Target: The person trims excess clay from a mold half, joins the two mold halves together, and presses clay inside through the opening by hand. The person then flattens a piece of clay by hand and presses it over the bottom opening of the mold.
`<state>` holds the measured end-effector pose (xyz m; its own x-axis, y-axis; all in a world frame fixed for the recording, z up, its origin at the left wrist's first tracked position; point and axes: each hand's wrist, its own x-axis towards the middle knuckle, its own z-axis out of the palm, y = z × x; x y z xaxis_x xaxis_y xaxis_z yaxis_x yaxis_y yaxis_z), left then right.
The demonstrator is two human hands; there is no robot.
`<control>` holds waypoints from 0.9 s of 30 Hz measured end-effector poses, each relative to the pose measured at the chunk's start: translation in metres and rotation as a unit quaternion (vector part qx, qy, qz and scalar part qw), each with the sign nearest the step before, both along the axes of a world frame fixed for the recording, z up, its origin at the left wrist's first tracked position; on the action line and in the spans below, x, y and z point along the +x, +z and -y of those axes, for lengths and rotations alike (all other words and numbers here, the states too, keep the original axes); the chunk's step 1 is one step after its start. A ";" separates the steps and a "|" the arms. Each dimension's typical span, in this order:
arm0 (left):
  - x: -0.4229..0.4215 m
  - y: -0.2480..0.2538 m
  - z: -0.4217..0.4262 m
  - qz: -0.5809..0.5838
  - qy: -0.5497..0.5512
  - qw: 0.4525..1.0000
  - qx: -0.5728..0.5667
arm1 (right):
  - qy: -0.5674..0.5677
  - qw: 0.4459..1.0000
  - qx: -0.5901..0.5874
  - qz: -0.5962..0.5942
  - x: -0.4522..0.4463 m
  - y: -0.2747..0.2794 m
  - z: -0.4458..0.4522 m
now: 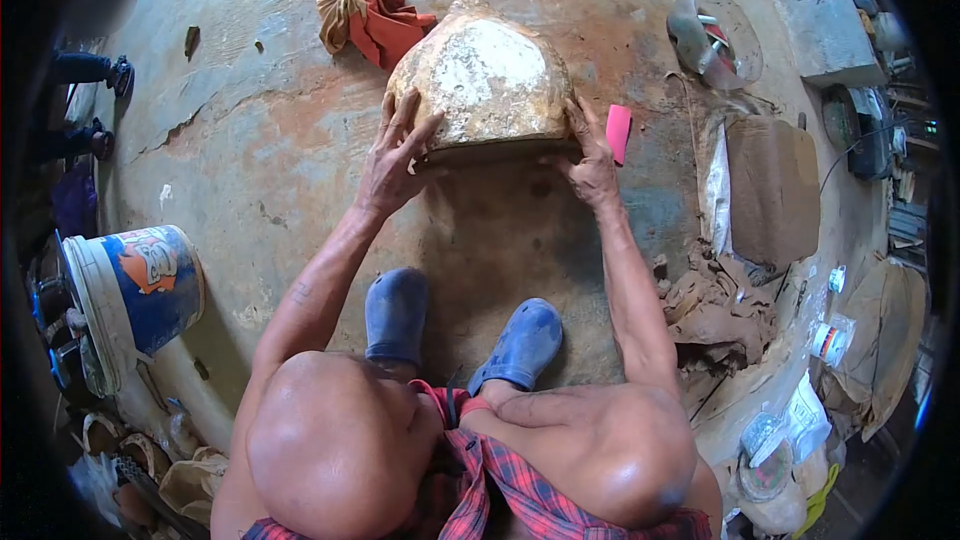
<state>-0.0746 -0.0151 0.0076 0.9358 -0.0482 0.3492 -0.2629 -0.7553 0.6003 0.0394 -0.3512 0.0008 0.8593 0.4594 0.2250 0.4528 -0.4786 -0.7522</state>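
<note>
A heavy-looking, rough plaster-like block [490, 75] with a rounded back, a white patch on top and brown-stained edges is in front of me. Its near edge seems raised off the floor, with shadow below. My left hand [392, 155] grips the left corner, fingers on top and thumb at the lower edge. At the right corner, my right hand [588, 160] has the same sort of hold. The underside is hidden. Just right of that hand lies a pink flat piece [619, 134]. Behind the block's left side rests a tied red cloth bundle [370, 12].
Blue clogs [520, 345] are on my feet close below. A white and blue bucket [150, 285] stands left. Rightward are a round basin [745, 40], a brown board [775, 190], clay lumps [715, 310] and a grey block [830, 30]. Another person's feet [120, 78] show far left.
</note>
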 end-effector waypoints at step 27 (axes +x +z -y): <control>0.006 -0.027 0.017 0.066 0.043 0.996 0.043 | -0.058 0.991 -0.044 0.109 -0.001 -0.026 -0.012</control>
<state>-0.0684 -0.0323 -0.0197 0.8838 -0.0046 0.4679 -0.2670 -0.8260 0.4964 0.0384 -0.3388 -0.0251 0.8434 0.3858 0.3739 0.5372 -0.5966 -0.5963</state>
